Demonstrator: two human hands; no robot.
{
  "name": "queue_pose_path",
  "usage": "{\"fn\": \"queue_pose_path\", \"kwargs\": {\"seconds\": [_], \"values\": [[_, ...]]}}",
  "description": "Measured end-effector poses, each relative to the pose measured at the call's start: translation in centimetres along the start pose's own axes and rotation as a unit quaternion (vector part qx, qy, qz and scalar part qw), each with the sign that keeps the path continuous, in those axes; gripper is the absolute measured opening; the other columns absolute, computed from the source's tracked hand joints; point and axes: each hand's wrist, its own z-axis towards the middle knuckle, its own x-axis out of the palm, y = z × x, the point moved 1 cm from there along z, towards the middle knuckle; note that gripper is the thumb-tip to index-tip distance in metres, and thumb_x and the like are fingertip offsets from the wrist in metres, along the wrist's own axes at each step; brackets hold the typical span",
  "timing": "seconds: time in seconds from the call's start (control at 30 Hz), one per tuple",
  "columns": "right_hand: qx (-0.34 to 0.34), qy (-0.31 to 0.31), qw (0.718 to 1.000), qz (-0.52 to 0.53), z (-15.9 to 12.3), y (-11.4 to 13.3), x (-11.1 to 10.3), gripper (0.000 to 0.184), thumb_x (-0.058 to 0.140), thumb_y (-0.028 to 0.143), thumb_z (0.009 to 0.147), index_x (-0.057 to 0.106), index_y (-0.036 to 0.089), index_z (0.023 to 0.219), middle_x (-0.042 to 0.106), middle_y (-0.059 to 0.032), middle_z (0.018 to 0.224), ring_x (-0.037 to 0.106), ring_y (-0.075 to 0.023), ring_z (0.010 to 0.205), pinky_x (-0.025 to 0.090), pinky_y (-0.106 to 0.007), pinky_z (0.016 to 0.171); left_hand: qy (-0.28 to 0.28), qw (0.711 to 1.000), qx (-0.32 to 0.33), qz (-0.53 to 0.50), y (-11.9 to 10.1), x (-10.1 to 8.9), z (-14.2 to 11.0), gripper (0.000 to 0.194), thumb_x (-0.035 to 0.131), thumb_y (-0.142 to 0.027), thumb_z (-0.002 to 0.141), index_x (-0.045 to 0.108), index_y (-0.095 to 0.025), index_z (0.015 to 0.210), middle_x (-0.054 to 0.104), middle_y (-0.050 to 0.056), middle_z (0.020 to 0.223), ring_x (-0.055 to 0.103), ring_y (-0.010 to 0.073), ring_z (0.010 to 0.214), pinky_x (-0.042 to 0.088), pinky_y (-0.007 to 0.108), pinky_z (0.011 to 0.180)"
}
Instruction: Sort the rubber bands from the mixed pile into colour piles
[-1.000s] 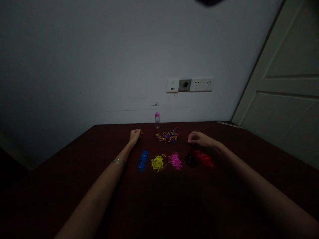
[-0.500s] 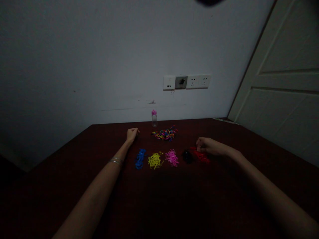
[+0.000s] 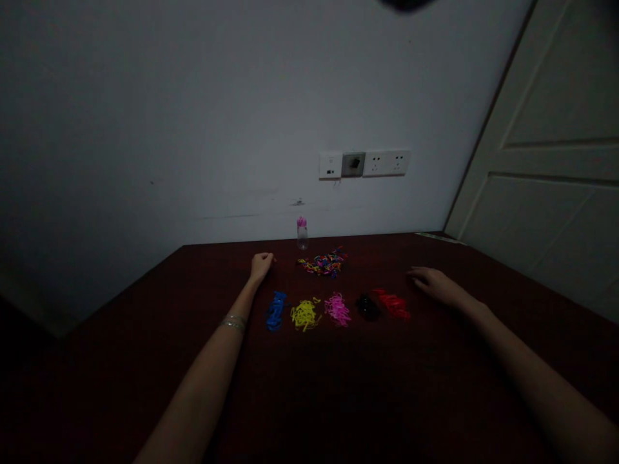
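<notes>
My left hand (image 3: 262, 264) rests on the table left of a mixed heap of colourful small rubber bands (image 3: 325, 263). Its fingers are curled in, and whatever they may hold is hidden. Beyond the red rubber band pile (image 3: 393, 303), to its right, my right hand (image 3: 432, 282) lies low over the table with fingers stretched out and nothing visible in them. Sorted piles form a row nearer to me: blue bands (image 3: 276, 312), yellow bands (image 3: 304, 315), pink bands (image 3: 337, 310) and black bands (image 3: 368, 307), then the red ones.
A clear bottle with a pink top (image 3: 302, 234) stands behind the mixed heap, close to the wall. Wall sockets (image 3: 385, 164) sit above the dark red table (image 3: 309, 393). A pale panelled door (image 3: 546, 193) is at the right.
My right hand went from beside the mixed heap to the red pile, then away to the right, its fingers straightening. The left hand stays in place; the view shifts slightly.
</notes>
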Motion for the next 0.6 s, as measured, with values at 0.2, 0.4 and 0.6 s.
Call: {"fn": "queue_pose_path", "kwargs": {"seconds": [0.2, 0.4, 0.6], "values": [[0.018, -0.023, 0.999, -0.012, -0.2, -1.2, 0.9, 0.039, 0.039, 0.027, 0.081, 0.063, 0.015, 0.109, 0.062, -0.0103, 0.115, 0.055, -0.0226, 0.108, 0.039, -0.036, 0.098, 0.019, 0.999, 0.018, 0.041, -0.3, 0.3, -0.3, 0.027, 0.044, -0.03, 0.071, 0.065, -0.014, 0.064, 0.058, 0.002, 0.053, 0.053, 0.0137, 0.055, 0.036, 0.021, 0.053], [0.031, -0.025, 0.999, -0.018, -0.3, -1.2, 1.2, 0.04, 0.04, 0.028, 0.081, 0.062, 0.014, 0.112, 0.058, -0.0119, 0.12, 0.053, -0.0242, 0.112, 0.04, -0.037, 0.097, 0.107, 0.961, 0.138, 0.213, -3.1, 0.9, -1.7, 0.025, 0.054, -0.035, 0.073, 0.069, -0.02, 0.086, 0.067, 0.005, 0.09, 0.058, 0.019, 0.083, 0.041, 0.025, 0.07], [0.046, -0.032, 0.998, -0.015, -0.5, -0.6, 1.0, 0.038, 0.041, 0.026, 0.08, 0.063, 0.017, 0.109, 0.06, -0.0103, 0.119, 0.055, -0.0238, 0.109, 0.04, -0.038, 0.096, 0.177, 0.919, 0.196, 0.291, -5.6, 2.0, -2.5, 0.027, 0.054, -0.031, 0.077, 0.067, -0.022, 0.098, 0.062, 0.006, 0.103, 0.055, 0.0193, 0.095, 0.042, 0.025, 0.077]]}}
